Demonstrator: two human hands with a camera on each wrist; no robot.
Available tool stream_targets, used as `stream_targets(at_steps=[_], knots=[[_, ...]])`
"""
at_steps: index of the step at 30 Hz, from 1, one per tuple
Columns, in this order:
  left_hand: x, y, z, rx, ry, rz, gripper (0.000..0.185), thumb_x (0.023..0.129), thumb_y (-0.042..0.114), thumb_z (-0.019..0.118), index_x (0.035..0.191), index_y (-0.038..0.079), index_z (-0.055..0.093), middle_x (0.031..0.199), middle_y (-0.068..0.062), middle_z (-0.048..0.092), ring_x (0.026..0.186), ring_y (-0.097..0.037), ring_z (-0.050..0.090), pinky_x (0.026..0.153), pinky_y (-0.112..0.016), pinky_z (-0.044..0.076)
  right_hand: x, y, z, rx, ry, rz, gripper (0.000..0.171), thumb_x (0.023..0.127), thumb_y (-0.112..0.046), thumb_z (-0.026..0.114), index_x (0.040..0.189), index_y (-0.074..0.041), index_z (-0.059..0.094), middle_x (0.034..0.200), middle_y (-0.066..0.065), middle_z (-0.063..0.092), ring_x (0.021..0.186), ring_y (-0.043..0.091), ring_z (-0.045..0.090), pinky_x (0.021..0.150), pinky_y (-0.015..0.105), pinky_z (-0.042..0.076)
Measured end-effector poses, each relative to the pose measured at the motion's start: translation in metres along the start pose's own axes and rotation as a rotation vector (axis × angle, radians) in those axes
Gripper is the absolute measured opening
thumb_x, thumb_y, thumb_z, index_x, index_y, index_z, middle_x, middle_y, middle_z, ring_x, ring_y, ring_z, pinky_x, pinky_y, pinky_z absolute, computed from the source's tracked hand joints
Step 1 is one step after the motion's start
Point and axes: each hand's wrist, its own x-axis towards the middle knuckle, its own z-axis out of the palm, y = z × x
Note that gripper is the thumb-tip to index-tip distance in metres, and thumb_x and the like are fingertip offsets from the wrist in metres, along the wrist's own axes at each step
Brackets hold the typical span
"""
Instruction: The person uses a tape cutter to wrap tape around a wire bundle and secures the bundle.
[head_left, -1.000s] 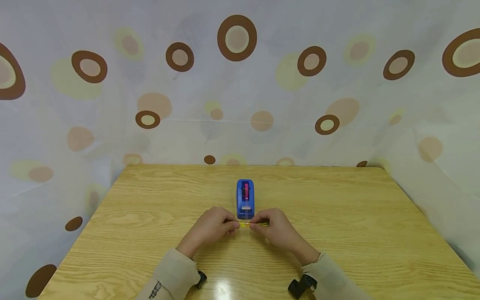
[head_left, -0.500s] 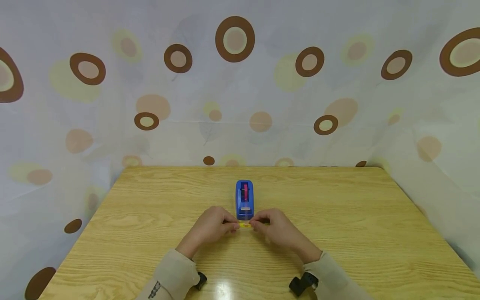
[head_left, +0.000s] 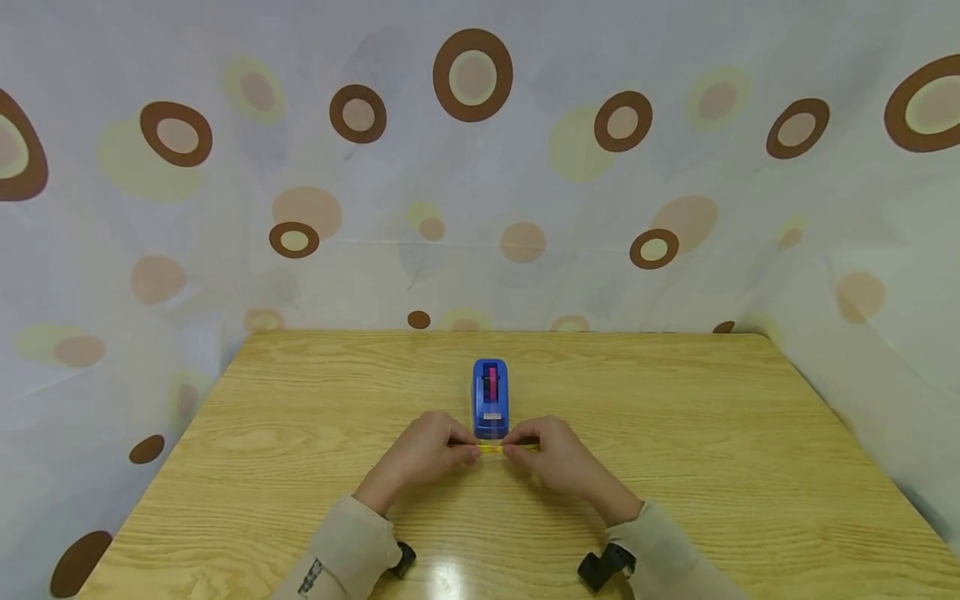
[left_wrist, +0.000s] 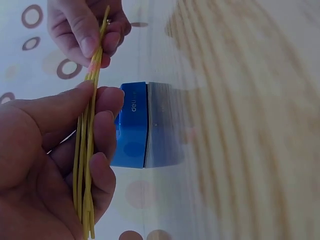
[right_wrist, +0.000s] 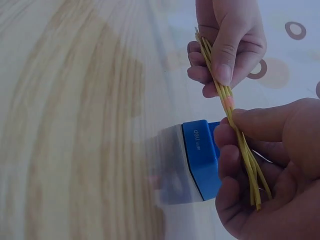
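Observation:
Both hands hold a bundle of several thin yellow strands (head_left: 491, 449) level between them, just in front of a blue tape dispenser (head_left: 491, 404). My left hand (head_left: 431, 450) pinches one half between thumb and forefinger, the strand ends lying along its curled fingers in the left wrist view. My right hand (head_left: 555, 458) grips the other half the same way, its thumb close to the middle. A narrow pinkish band (right_wrist: 228, 102) wraps the bundle between the two thumbs. The dispenser carries a pink-cored roll at its top and faces me.
The light wooden table (head_left: 300, 400) spreads around the hands. Behind it hangs a pale curtain (head_left: 555, 275) with brown and beige circles. Black wrist cameras (head_left: 596, 573) sit below the cuffs of both beige sleeves (head_left: 348, 533).
The right fingertips have shifted slightly to the right along the bundle, leaving a bit more of its middle showing. The left hand and the dispenser stay nearly in place.

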Motion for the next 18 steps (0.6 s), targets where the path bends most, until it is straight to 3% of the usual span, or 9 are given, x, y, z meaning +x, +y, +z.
stream_targets(at_steps=[6, 11, 18], knots=[[0.0016, -0.0005, -0.0008, -0.048, -0.033, -0.006, 0.028, 0.100, 0.020, 0.060, 0.078, 0.013, 0.075, 0.073, 0.006, 0.065, 0.063, -0.008, 0.053, 0.057, -0.025, 0.044, -0.0009, 0.0009, 0.0020, -0.010, 0.039, 0.000, 0.010, 0.095, -0.010, 0.068, 0.094, -0.013, 0.077, 0.094, -0.005, 0.072, 0.090, 0.014, 0.065, 0.079, 0.031, 0.053], [0.0023, -0.0014, -0.0046, -0.084, -0.108, -0.017, 0.029, 0.102, 0.019, 0.056, 0.082, 0.009, 0.073, 0.073, 0.000, 0.065, 0.060, -0.008, 0.051, 0.057, -0.024, 0.041, -0.0013, 0.0014, 0.0040, -0.031, 0.075, -0.028, 0.009, 0.093, -0.008, 0.069, 0.091, -0.013, 0.077, 0.092, -0.005, 0.072, 0.088, 0.012, 0.065, 0.078, 0.030, 0.052], [0.0051, -0.0021, -0.0041, -0.028, -0.146, 0.008, 0.032, 0.103, 0.017, 0.054, 0.078, 0.010, 0.072, 0.068, 0.004, 0.063, 0.059, -0.006, 0.049, 0.057, -0.023, 0.040, -0.0025, 0.0017, 0.0046, -0.047, 0.109, -0.030, 0.007, 0.092, -0.011, 0.072, 0.089, -0.012, 0.078, 0.089, -0.002, 0.072, 0.085, 0.011, 0.063, 0.075, 0.031, 0.052]])
